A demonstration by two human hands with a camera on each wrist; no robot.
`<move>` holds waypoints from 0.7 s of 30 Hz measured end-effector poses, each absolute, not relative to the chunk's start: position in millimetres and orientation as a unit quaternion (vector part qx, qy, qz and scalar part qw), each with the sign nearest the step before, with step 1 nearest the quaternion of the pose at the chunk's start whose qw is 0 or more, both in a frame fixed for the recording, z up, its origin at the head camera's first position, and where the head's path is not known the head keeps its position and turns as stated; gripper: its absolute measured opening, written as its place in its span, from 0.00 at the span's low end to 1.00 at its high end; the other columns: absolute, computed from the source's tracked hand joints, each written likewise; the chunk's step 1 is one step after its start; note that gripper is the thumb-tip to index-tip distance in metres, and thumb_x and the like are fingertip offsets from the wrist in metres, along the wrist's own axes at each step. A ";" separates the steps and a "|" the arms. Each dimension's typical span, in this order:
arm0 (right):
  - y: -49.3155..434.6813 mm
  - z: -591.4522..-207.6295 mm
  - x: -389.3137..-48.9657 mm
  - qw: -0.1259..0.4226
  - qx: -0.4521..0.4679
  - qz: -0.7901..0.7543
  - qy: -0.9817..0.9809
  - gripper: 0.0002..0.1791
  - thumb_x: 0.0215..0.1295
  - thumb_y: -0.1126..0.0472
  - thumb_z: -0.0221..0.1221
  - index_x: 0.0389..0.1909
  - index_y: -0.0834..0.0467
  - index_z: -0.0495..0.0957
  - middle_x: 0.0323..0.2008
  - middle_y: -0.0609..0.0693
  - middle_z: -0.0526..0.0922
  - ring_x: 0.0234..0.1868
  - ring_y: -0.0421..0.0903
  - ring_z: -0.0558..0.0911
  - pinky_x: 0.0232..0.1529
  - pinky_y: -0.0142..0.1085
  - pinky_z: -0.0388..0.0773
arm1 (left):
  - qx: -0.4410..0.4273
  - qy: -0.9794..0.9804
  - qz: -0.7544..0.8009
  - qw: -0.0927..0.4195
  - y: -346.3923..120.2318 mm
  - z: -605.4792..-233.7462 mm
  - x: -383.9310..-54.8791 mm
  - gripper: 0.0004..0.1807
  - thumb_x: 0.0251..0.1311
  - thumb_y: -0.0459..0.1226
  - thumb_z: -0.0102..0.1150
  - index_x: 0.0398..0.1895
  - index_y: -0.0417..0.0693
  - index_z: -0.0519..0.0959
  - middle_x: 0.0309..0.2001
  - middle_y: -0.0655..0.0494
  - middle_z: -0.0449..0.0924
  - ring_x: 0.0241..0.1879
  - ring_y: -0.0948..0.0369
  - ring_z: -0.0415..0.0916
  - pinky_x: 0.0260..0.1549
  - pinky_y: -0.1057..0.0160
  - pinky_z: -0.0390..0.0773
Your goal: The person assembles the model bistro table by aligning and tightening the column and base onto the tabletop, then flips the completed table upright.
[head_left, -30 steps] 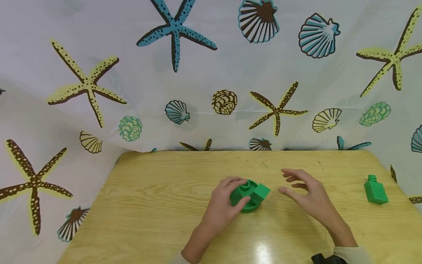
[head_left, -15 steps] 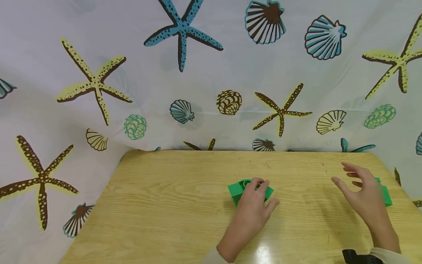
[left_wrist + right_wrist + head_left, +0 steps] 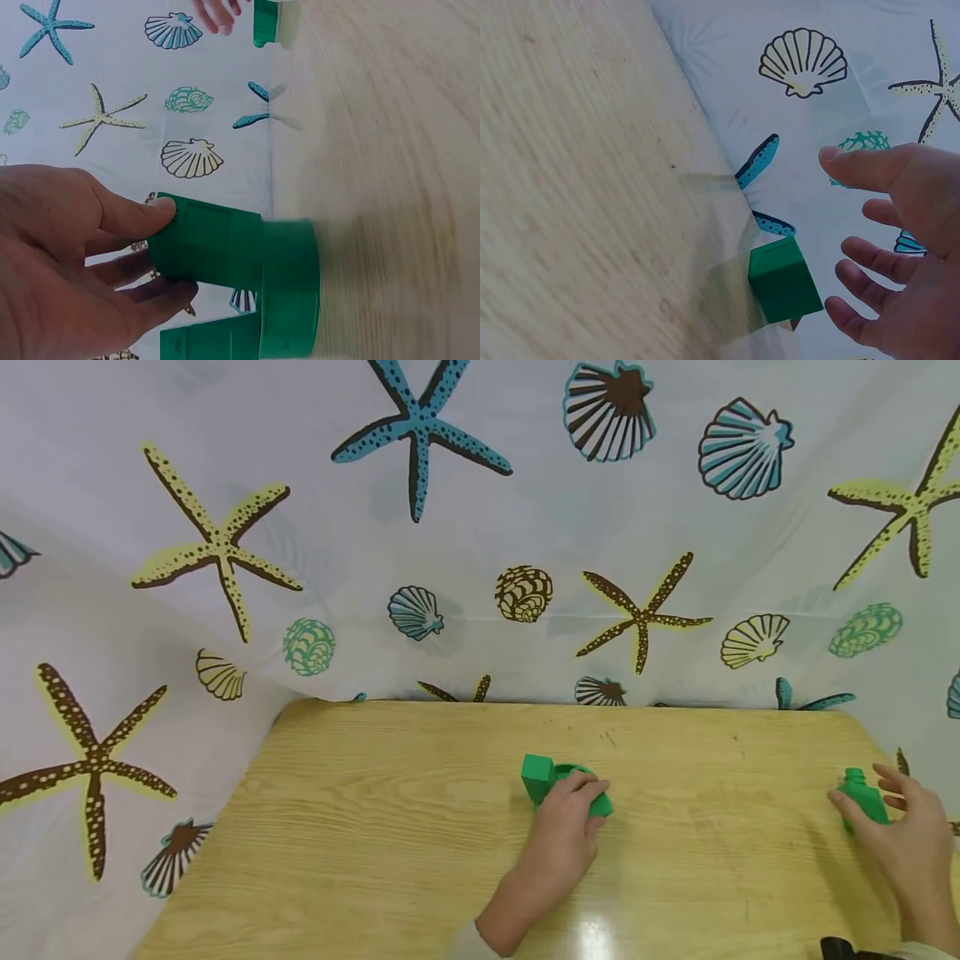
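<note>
Left hand point(image 3: 558, 839) pinches a green block point(image 3: 210, 240) near its upper end, thumb on one side and fingers on the other. That block stands up from a round green base point(image 3: 289, 292), which rests on the wooden table point(image 3: 375, 827), and a second green block point(image 3: 537, 777) juts from the same base to the left of the fingers. Well apart, near the table's right edge, the right hand point(image 3: 903, 835) is at a green bottle-shaped piece point(image 3: 866, 802) (narrow neck at one end), its thumb and fingers spread and loosely curved; they look just beside the piece, though whether any fingertip touches it I cannot tell. Behind the table hangs a white cloth point(image 3: 337, 552) printed with starfish and shells
</note>
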State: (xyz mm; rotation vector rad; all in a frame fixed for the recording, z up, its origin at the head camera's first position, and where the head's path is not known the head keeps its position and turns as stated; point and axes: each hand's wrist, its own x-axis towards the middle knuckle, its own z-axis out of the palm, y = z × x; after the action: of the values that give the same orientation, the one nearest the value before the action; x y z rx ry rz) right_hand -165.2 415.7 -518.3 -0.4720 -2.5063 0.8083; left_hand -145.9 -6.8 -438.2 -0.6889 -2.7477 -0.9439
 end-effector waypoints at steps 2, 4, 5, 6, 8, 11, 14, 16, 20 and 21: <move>417.2 -522.5 -164.6 0.223 -0.188 0.301 -0.908 0.45 0.69 0.45 0.64 0.76 0.66 0.60 0.65 0.76 0.66 0.61 0.77 0.68 0.56 0.71 0.68 | -0.233 -0.913 -0.332 0.051 -13.6 -436.3 -145.9 0.23 0.64 0.27 0.67 0.63 0.41 0.80 0.60 0.50 0.77 0.62 0.52 0.75 0.59 0.61 0.78; 411.3 -516.8 -160.7 0.212 -0.210 0.313 -0.901 0.44 0.71 0.47 0.63 0.77 0.66 0.58 0.66 0.76 0.65 0.63 0.77 0.67 0.58 0.71 0.68 | -0.234 -0.906 -0.352 0.028 -19.8 -435.5 -146.3 0.23 0.65 0.26 0.65 0.64 0.42 0.79 0.62 0.50 0.77 0.64 0.51 0.73 0.61 0.59 0.77; 407.2 -512.3 -157.5 0.203 -0.222 0.324 -0.897 0.44 0.72 0.48 0.62 0.78 0.67 0.57 0.66 0.77 0.64 0.63 0.77 0.67 0.59 0.71 0.67 | -0.234 -0.903 -0.359 0.019 -22.8 -435.4 -146.6 0.23 0.66 0.25 0.64 0.64 0.42 0.79 0.62 0.50 0.76 0.65 0.51 0.72 0.62 0.58 0.76; 402.2 -506.5 -153.8 0.195 -0.234 0.334 -0.892 0.43 0.73 0.50 0.62 0.78 0.67 0.55 0.66 0.78 0.64 0.64 0.77 0.66 0.60 0.71 0.67 | -0.233 -0.901 -0.366 0.009 -25.9 -435.1 -146.8 0.23 0.67 0.25 0.62 0.65 0.43 0.79 0.63 0.50 0.76 0.66 0.51 0.71 0.62 0.57 0.76; 396.1 -497.0 -147.9 0.176 -0.251 0.349 -0.885 0.42 0.74 0.53 0.60 0.78 0.68 0.53 0.67 0.79 0.62 0.65 0.78 0.65 0.60 0.70 0.68 | -0.234 -0.897 -0.375 -0.003 -31.5 -434.3 -147.9 0.23 0.67 0.23 0.60 0.64 0.43 0.79 0.63 0.49 0.74 0.66 0.49 0.71 0.62 0.55 0.76; 390.8 -489.5 -141.7 0.139 -0.268 0.377 -0.875 0.43 0.75 0.55 0.59 0.80 0.67 0.49 0.69 0.79 0.59 0.66 0.78 0.63 0.60 0.69 0.68 | -0.236 -0.891 -0.387 -0.010 -41.0 -432.5 -150.3 0.21 0.68 0.24 0.61 0.62 0.43 0.80 0.62 0.46 0.73 0.65 0.47 0.71 0.59 0.52 0.78; 392.1 -489.6 -141.0 0.121 -0.272 0.383 -0.875 0.43 0.75 0.56 0.58 0.79 0.68 0.49 0.70 0.79 0.59 0.66 0.78 0.64 0.61 0.69 0.68 | -0.232 -0.886 -0.401 -0.014 -49.2 -430.7 -153.1 0.17 0.67 0.29 0.65 0.58 0.45 0.82 0.60 0.46 0.72 0.64 0.45 0.72 0.58 0.49 0.78; 394.6 -491.7 -141.9 0.113 -0.274 0.384 -0.875 0.42 0.75 0.55 0.58 0.79 0.69 0.49 0.70 0.79 0.59 0.66 0.78 0.64 0.61 0.69 0.68 | -0.224 -0.884 -0.411 -0.016 -53.0 -431.4 -154.6 0.16 0.65 0.32 0.68 0.56 0.46 0.83 0.60 0.47 0.72 0.63 0.45 0.71 0.58 0.47 0.78; 397.4 -494.6 -141.9 0.109 -0.278 0.373 -0.878 0.41 0.75 0.55 0.58 0.77 0.73 0.52 0.67 0.81 0.61 0.63 0.77 0.67 0.59 0.68 0.70 | -0.217 -0.884 -0.413 -0.016 -59.0 -434.5 -155.5 0.14 0.66 0.32 0.67 0.54 0.48 0.83 0.58 0.47 0.69 0.58 0.47 0.72 0.54 0.48 0.78; 397.3 -494.5 -141.9 0.110 -0.280 0.369 -0.879 0.40 0.75 0.54 0.58 0.76 0.74 0.54 0.66 0.81 0.62 0.62 0.77 0.68 0.58 0.67 0.71 | -0.220 -0.885 -0.410 -0.014 -60.8 -435.3 -155.3 0.14 0.67 0.31 0.66 0.54 0.48 0.83 0.57 0.47 0.69 0.55 0.49 0.72 0.52 0.50 0.79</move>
State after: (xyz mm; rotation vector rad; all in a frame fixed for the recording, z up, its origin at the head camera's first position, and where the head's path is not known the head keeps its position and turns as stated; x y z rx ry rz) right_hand -141.9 397.3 -494.5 -0.8242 -2.5845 1.0852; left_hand -155.3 -60.8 -435.3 -0.6978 -2.8046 -1.2993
